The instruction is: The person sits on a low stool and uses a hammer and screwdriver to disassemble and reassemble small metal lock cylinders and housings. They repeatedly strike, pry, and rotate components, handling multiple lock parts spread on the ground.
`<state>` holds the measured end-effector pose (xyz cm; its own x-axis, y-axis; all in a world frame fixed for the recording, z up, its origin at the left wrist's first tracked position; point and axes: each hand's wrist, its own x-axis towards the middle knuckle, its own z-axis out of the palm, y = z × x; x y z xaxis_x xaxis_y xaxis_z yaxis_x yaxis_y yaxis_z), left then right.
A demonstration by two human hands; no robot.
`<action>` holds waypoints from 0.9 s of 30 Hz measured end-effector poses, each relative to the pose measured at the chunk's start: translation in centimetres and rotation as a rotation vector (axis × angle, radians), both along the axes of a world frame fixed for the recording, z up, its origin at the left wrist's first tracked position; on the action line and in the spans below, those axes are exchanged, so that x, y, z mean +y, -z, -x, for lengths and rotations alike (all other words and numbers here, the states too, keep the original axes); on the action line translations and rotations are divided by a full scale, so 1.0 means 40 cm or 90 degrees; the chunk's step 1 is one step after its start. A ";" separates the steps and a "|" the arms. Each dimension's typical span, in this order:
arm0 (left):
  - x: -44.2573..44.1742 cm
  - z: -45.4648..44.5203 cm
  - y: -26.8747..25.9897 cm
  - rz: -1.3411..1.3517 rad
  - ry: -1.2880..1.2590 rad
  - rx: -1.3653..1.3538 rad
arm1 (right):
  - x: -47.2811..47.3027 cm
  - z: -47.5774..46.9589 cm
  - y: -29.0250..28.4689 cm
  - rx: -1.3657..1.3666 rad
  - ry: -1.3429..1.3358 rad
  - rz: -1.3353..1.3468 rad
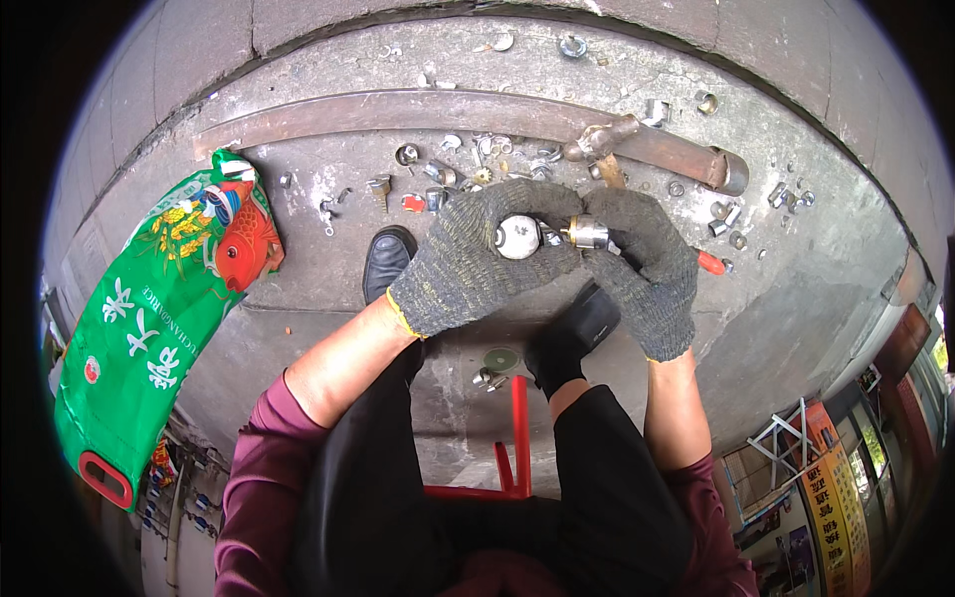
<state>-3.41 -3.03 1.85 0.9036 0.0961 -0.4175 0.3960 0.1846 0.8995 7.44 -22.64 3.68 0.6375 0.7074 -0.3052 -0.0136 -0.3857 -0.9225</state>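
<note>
My left hand (492, 250), in a grey knit glove, grips a metal fitting with a white round face (518, 237). My right hand (645, 261), gloved alike, has its fingers around a chrome cylindrical part (588, 232) with a brass-coloured collar. The two parts meet or nearly meet between my hands; I cannot tell whether they are joined. Just beyond my right hand, a hammer (603, 139) rests with its rusty head on a long rusty metal bar (418, 110). Its wooden handle runs back towards that hand, which hides the end.
Loose chrome and brass fittings (440, 173) litter the concrete beyond my hands, with more metal pieces (722, 216) at right. A red tool handle (710, 263) pokes out beside my right hand. The green rice sack (160, 321) lies left. Between my feet is a thin disc (501, 360).
</note>
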 end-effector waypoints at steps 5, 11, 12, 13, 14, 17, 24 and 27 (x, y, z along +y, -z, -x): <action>0.002 -0.001 -0.002 -0.060 0.013 -0.032 | 0.008 0.006 -0.014 0.032 0.040 0.003; 0.002 0.010 0.005 -0.102 -0.014 -0.078 | 0.020 0.016 -0.031 -0.035 0.021 0.084; 0.002 0.011 0.005 -0.121 -0.011 -0.094 | 0.022 0.017 -0.030 -0.039 0.031 0.078; 0.003 0.012 0.004 -0.125 -0.016 -0.091 | 0.024 0.018 -0.029 -0.043 0.039 0.071; 0.003 0.012 0.003 -0.130 -0.020 -0.089 | 0.025 0.020 -0.029 -0.037 0.043 0.081; 0.007 0.013 -0.004 -0.147 -0.021 -0.076 | 0.027 0.026 -0.029 -0.045 0.041 0.097; 0.007 0.007 0.005 -0.020 -0.019 -0.008 | 0.037 0.027 -0.036 -0.142 0.019 0.081; 0.004 0.008 0.015 -0.032 -0.027 -0.043 | 0.043 0.029 -0.042 -0.143 0.024 0.074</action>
<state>-3.72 -2.88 1.25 0.9243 0.1536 -0.3494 0.3268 0.1545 0.9324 6.27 -20.93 5.35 0.7241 0.6500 -0.2308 0.1697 -0.4922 -0.8538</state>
